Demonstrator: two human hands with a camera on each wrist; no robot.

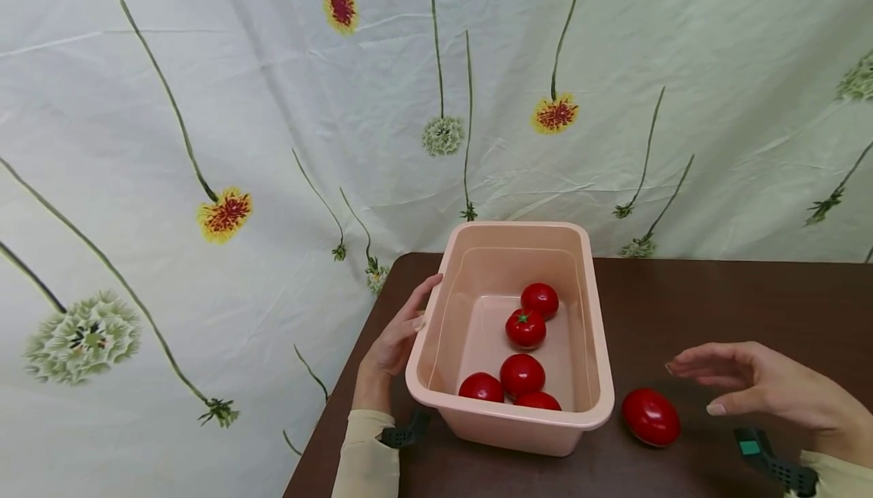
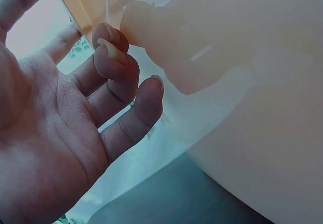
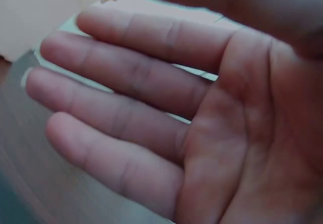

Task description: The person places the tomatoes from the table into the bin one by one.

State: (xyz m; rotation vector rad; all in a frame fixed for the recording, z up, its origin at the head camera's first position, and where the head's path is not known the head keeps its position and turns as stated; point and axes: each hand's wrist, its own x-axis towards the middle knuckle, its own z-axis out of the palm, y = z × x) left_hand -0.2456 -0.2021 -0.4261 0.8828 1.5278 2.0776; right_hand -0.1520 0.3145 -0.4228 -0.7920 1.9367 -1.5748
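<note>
A pale pink plastic bin [image 1: 600,346] stands on the table with several glossy red tomatoes [image 1: 522,374] inside; one tomato [image 1: 525,329] shows its green stem top. My left hand [image 1: 398,335] is at the bin's left side, touching it near the rim; in the left wrist view its fingers [image 2: 118,67] are loosely bent beside the outer wall. Another tomato [image 1: 651,416] lies on the table just right of the bin. To the right of that tomato hovers my right hand [image 1: 771,380], fingers extended, thumb apart and palm bare in the right wrist view.
The dark brown table [image 1: 682,308] extends to the right of the bin, and its left edge runs close by the left arm. Behind it hangs a pale cloth [image 1: 382,104] printed with flowers. Each wrist wears a dark strap [image 1: 777,464].
</note>
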